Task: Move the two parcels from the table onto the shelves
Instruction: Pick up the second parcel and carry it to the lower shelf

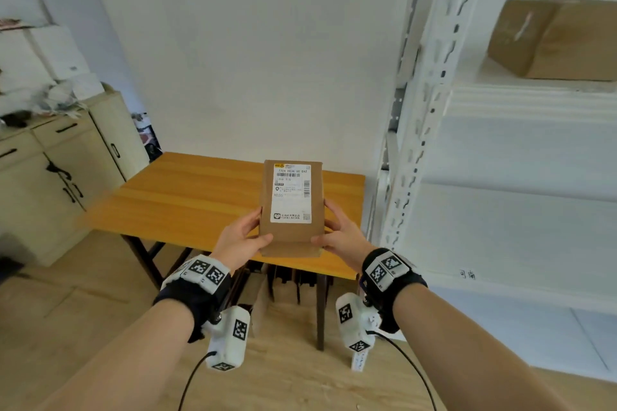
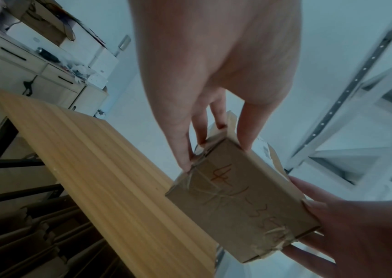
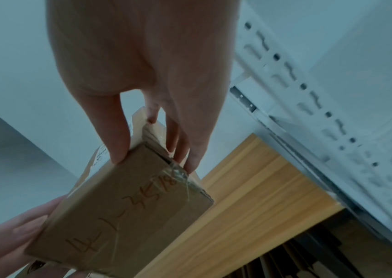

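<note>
A brown cardboard parcel [image 1: 291, 207] with a white shipping label is held in the air above the wooden table [image 1: 187, 197]. My left hand [image 1: 247, 233] grips its left edge and my right hand [image 1: 337, 230] grips its right edge, thumbs on top. In the left wrist view my left hand [image 2: 213, 135] pinches the taped end of the parcel [image 2: 240, 201], which bears handwritten numbers. The right wrist view has my right hand [image 3: 152, 143] holding the same parcel [image 3: 128, 212] from the other end. A second, larger cardboard parcel [image 1: 554, 40] lies on an upper shelf [image 1: 534, 97] at the right.
The white metal shelf unit [image 1: 430, 83] stands directly right of the table, with bare lower shelves [image 1: 514, 190]. A beige cabinet [image 1: 66, 170] with clutter on top stands at the left. Flattened cardboard [image 1: 287, 280] is stored under the table.
</note>
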Action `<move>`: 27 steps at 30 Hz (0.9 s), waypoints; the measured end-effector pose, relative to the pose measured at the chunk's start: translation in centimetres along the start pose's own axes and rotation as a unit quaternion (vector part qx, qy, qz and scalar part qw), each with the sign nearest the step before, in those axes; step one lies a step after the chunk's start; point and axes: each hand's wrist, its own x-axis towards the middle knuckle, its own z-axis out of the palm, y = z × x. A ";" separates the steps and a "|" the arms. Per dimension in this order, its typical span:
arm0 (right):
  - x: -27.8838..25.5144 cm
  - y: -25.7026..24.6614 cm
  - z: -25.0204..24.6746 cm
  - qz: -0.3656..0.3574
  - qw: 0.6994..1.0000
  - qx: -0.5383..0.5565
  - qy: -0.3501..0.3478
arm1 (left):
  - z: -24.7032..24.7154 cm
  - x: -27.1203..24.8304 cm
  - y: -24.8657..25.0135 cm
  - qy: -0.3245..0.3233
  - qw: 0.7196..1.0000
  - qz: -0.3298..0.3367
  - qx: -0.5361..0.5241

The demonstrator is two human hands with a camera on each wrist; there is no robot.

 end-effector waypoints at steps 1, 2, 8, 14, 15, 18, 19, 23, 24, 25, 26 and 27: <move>-1.3 0.2 -0.5 0.004 1.000 0.002 0.002 | 0.8 -0.8 0.0 -0.005 1.000 0.002 0.002; -2.5 0.5 -1.0 0.007 1.000 0.003 0.006 | 1.5 -1.7 0.0 -0.011 1.000 0.002 0.000; -10.4 2.6 -4.4 0.026 0.997 0.026 0.063 | 6.1 -5.6 -1.1 -0.075 0.997 0.012 -0.015; -18.5 5.8 -8.1 0.067 0.987 0.071 0.127 | 11.8 -9.4 -3.1 -0.157 0.988 0.014 -0.004; -19.6 6.3 -8.8 0.073 0.985 0.074 0.136 | 12.9 -9.9 -3.4 -0.164 0.986 0.010 -0.005; -22.5 7.1 -11.4 0.081 0.981 0.079 0.160 | 16.2 -11.1 -3.1 -0.191 0.982 0.005 -0.005; -23.1 7.3 -12.5 0.082 0.979 0.082 0.167 | 17.4 -11.1 -2.9 -0.197 0.980 0.003 -0.006; -24.1 7.8 -17.5 0.081 0.974 0.094 0.190 | 22.5 -10.7 -1.2 -0.211 0.977 -0.003 -0.016; -24.0 7.9 -18.9 0.080 0.974 0.097 0.190 | 23.9 -10.4 -0.7 -0.213 0.977 -0.004 -0.016; -23.8 7.9 -20.3 0.078 0.974 0.100 0.188 | 25.2 -9.9 -0.2 -0.216 0.976 -0.005 -0.018; -23.5 7.8 -21.7 0.076 0.974 0.102 0.187 | 26.5 -9.4 0.4 -0.219 0.976 -0.006 -0.020; -23.0 7.7 -23.3 0.073 0.975 0.103 0.185 | 27.8 -8.7 1.0 -0.220 0.975 -0.008 -0.024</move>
